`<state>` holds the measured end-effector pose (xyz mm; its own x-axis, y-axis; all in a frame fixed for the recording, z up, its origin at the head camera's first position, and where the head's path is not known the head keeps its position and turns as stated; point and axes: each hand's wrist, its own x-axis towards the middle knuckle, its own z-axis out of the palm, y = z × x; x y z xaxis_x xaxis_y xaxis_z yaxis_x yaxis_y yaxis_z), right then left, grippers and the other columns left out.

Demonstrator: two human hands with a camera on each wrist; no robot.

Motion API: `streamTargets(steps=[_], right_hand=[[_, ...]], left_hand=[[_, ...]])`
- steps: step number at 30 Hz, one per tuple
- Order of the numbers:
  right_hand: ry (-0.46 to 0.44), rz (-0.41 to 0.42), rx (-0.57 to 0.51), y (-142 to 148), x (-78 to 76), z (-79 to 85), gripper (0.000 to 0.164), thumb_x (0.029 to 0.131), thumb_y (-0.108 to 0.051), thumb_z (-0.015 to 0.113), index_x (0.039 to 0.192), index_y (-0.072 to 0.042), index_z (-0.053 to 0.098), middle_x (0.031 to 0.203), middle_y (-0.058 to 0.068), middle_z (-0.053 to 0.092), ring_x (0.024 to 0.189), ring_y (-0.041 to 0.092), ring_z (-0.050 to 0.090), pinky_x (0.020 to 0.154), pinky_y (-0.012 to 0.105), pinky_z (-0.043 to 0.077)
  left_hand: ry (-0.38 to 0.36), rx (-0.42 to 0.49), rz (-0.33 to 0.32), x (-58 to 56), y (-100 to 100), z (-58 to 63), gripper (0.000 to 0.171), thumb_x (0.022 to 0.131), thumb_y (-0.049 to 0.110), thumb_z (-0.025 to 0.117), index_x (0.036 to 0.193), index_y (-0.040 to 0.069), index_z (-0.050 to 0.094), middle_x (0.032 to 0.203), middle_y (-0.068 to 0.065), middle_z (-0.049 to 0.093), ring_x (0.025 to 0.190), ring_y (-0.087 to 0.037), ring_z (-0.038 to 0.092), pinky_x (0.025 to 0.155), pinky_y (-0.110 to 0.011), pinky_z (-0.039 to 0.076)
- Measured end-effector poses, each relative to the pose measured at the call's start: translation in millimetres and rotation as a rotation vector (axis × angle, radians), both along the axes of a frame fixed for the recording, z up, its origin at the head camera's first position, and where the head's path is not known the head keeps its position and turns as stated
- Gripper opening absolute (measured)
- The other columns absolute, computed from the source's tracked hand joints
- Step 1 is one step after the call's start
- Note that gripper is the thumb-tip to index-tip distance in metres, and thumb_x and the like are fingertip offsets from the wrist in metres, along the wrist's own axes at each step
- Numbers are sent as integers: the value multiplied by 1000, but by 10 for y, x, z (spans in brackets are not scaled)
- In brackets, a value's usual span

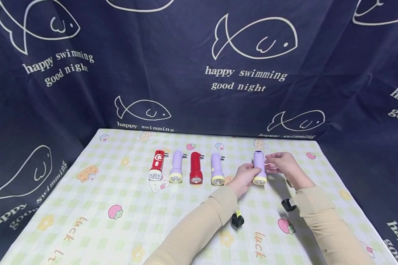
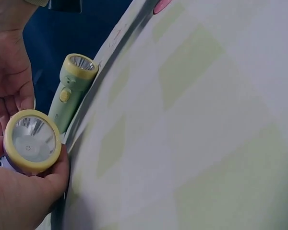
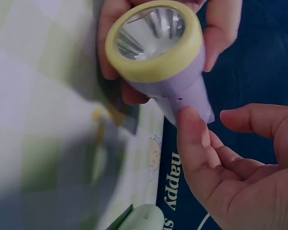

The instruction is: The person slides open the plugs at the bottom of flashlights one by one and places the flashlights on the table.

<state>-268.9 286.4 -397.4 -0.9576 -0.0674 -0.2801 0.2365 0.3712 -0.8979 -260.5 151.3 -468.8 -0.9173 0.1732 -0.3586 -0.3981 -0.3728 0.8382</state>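
Note:
My left hand point(image 1: 245, 176) grips a lilac flashlight point(image 1: 259, 165) with a yellow rim, holding it over the right part of the table with its lens toward me. In the left wrist view, thumb and fingers lie around the flashlight's head point(image 2: 32, 143). Beside it is my right hand point(image 1: 283, 165); in the right wrist view one fingertip point(image 3: 189, 117) meets the lilac body, while the thumb stands apart. A green flashlight point(image 2: 74, 91) with a yellow rim lies near the hands in the left wrist view; the head view does not show it.
Left of the hands lies a row of flashlights with plug prongs: a red-and-white one point(image 1: 157, 165), a lilac one point(image 1: 177, 165), a red one point(image 1: 195, 165) and another lilac one point(image 1: 216, 167). A checked cloth covers the table point(image 1: 152, 228); a dark blue curtain point(image 1: 185, 73) hangs behind.

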Motion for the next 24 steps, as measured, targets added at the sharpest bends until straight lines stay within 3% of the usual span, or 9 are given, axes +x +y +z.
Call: streamTargets(steps=[5,11,17,24], right_hand=[[-17,15,-6,-25,4,43,49,96,-11,51,130,21,35,91,5,65,79,12,67,79,29,56],[-34,3,-8,-42,-4,40,53,94,-13,56,131,19,36,89,1,64,76,9,66,78,29,56],[-22,-6,-28,-60,-7,32,57,94,-18,58,130,19,34,88,2,59,72,6,63,80,32,56],[-17,-21,-52,-101,-14,38,60,92,-22,62,129,16,34,83,0,59,71,5,63,79,32,56]], left_hand=[[5,-7,-3,6,-24,8,35,81,0,66,114,-4,55,102,-16,62,96,-29,64,85,-36,55],[69,-106,2,30,-53,44,39,78,1,70,114,4,57,101,-10,64,90,-24,64,83,-35,55],[175,-225,52,95,-46,150,37,73,-2,72,106,8,58,95,-4,64,85,-19,63,77,-33,56],[227,-334,114,102,-48,190,37,68,-2,75,99,12,60,88,2,61,79,-13,59,70,-27,56]])
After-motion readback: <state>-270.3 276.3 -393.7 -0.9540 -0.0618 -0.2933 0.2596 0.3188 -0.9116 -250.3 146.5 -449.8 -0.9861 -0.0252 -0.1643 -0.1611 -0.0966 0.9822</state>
